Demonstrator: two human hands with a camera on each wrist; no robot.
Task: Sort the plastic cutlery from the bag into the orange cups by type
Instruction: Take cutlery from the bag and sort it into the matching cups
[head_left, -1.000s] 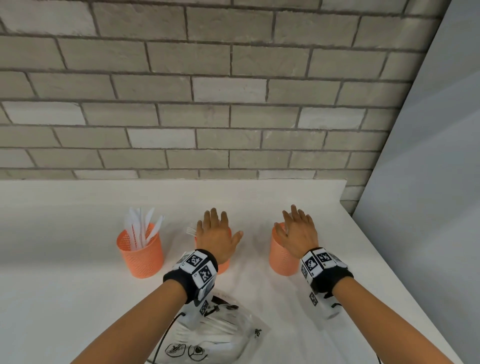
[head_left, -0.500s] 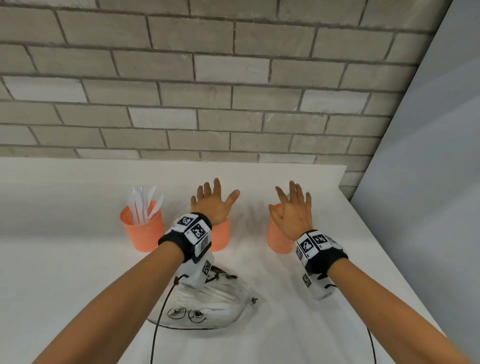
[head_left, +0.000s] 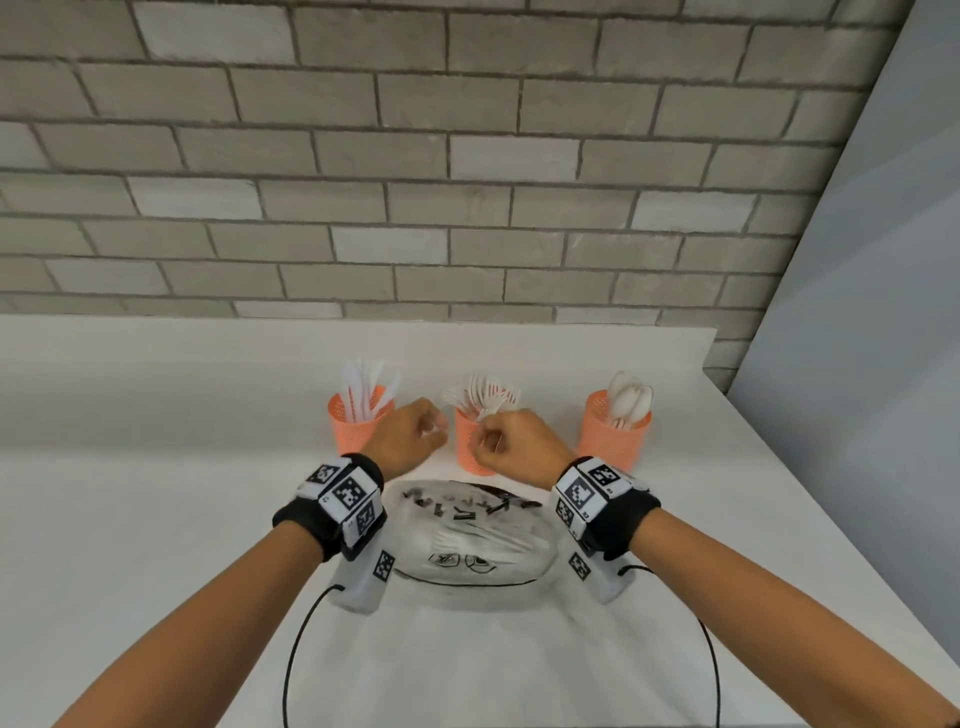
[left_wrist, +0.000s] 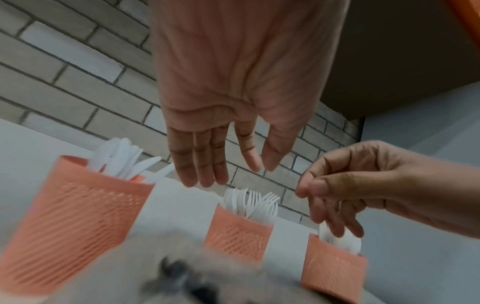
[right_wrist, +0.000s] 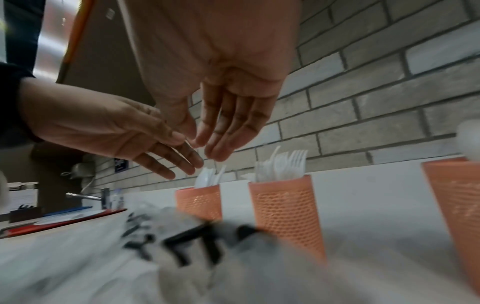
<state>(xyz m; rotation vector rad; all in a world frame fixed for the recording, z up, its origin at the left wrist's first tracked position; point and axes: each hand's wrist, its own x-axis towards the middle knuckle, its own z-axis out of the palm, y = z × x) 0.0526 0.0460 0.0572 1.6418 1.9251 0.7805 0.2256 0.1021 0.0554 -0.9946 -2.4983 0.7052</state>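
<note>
Three orange mesh cups stand upright in a row on a white bench (head_left: 156, 467) below a grey brick wall (head_left: 415, 182). The middle cup (head_left: 467, 447) holds white forks (head_left: 483, 392), tines up. The cup to its left (head_left: 353, 431) holds knives (head_left: 363, 387) and the cup to its right (head_left: 613, 441) holds spoons (head_left: 631, 397). Just in front of the middle cup lies a clear plastic bag (head_left: 472, 540), long side across, its black print unreadable. The left hand (head_left: 410, 436) and right hand (head_left: 519, 447) hover either side of the middle cup, partly hiding it, fingers relaxed and holding nothing.
</note>
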